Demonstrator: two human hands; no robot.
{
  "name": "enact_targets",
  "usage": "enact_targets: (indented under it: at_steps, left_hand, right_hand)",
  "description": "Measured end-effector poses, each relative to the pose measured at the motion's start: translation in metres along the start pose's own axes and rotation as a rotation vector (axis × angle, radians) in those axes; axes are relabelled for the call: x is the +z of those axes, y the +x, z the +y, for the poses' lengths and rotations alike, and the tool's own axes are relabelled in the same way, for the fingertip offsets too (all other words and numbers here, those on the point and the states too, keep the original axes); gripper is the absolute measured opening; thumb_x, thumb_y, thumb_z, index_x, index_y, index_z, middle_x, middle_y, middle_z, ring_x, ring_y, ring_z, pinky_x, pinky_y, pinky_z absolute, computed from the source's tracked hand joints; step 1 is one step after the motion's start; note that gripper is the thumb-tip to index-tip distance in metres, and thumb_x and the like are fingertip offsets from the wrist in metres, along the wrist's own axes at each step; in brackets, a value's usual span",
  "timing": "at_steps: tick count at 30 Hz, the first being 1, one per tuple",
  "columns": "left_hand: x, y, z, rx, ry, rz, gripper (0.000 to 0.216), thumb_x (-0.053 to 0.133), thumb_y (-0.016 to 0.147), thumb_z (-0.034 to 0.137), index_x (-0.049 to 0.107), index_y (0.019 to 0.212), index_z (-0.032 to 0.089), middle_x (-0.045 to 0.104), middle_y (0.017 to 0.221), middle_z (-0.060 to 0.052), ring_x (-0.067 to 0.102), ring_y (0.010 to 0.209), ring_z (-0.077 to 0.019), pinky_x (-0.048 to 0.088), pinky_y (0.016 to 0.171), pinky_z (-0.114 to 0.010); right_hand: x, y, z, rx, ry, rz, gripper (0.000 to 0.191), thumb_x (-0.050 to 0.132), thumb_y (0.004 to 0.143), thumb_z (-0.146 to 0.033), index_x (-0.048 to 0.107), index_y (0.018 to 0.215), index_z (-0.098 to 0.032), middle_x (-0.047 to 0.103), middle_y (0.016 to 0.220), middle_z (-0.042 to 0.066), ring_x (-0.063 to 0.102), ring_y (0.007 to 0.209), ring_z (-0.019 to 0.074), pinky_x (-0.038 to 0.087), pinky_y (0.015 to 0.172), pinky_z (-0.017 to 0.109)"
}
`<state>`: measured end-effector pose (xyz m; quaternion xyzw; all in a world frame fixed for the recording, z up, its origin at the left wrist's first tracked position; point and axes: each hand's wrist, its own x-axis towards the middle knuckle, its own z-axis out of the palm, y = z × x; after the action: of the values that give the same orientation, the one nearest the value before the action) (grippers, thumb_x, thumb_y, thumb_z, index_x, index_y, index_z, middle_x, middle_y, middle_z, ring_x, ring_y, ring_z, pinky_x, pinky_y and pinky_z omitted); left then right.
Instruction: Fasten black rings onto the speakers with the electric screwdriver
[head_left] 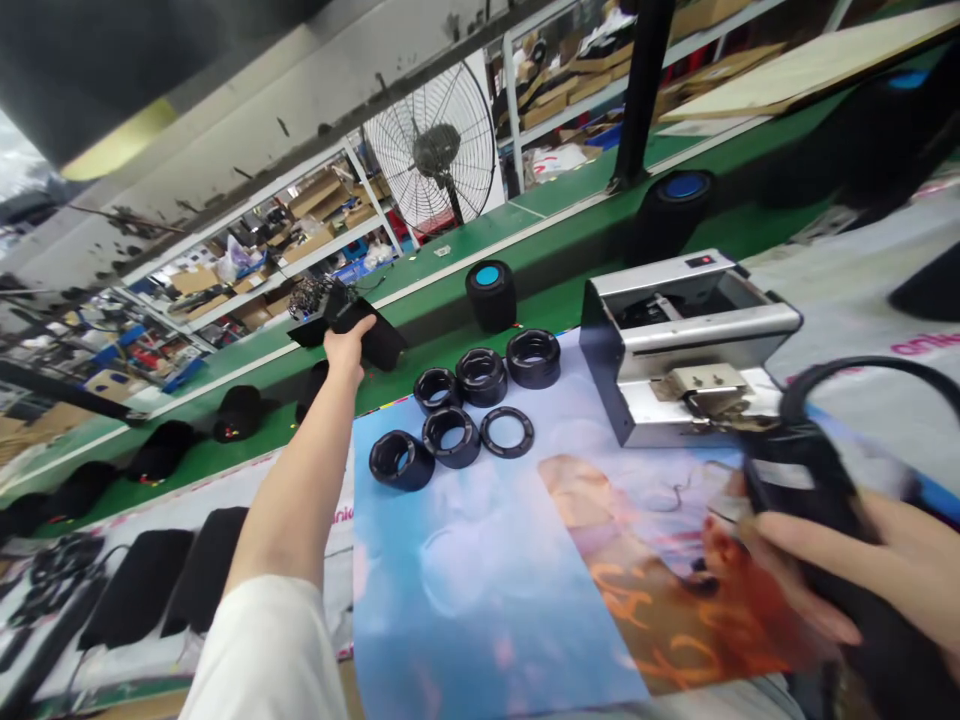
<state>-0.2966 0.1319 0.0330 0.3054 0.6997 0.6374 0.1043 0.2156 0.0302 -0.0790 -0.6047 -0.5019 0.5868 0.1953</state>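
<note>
My left hand is stretched far out over the green belt, its fingers wrapped round a black fabric-covered part with a tangle of wires at its far end. At the lower right, my right hand grips a black device with a black cable loop; this part of the view is blurred. Between them, several black rings and cylinders lie on a blue printed sheet.
A grey metal machine stands right of the rings. Two black cylinders with blue tops stand on the belt. Black fabric pieces lie at the left. A floor fan and shelves of cartons stand behind.
</note>
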Motion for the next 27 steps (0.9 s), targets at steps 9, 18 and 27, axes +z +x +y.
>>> enact_targets:
  at_steps: [9,18,27]
  left_hand:
    - [-0.093,-0.126,0.070,0.456,-0.126,-0.007,0.086,0.099,0.050,0.035,0.056,0.124,0.029,0.068,0.127,-0.004,0.066,0.130,-0.0326,0.052,0.119,-0.046]
    - [-0.096,-0.303,-0.017,0.235,-0.023,-0.324,0.096,0.099,0.062,0.049,0.052,0.144,0.031,0.068,0.134,-0.010,0.072,0.123,-0.0344,0.058,0.106,-0.048]
    - [-0.087,-0.312,-0.024,0.022,-0.114,-0.397,0.113,0.103,0.054,0.054,0.044,0.148,0.031,0.059,0.148,-0.012,0.063,0.137,-0.0372,0.052,0.116,-0.050]
  right_hand:
    - [0.084,0.012,-0.122,-0.342,-0.340,-0.188,0.064,0.069,0.080,-0.049,0.051,0.135,-0.021,0.069,0.076,0.003,0.068,0.062,0.0252,0.052,0.055,0.032]
    - [0.136,0.053,-0.127,-0.662,-0.790,-0.065,0.049,0.082,0.087,-0.035,0.061,0.130,-0.021,0.059,0.144,0.010,0.066,0.119,0.0311,0.057,0.099,0.043]
    - [0.153,0.057,-0.120,-0.653,-0.987,-0.029,0.038,0.073,0.094,-0.034,0.058,0.123,-0.015,0.066,0.119,0.012,0.066,0.091,0.0207,0.055,0.077,0.034]
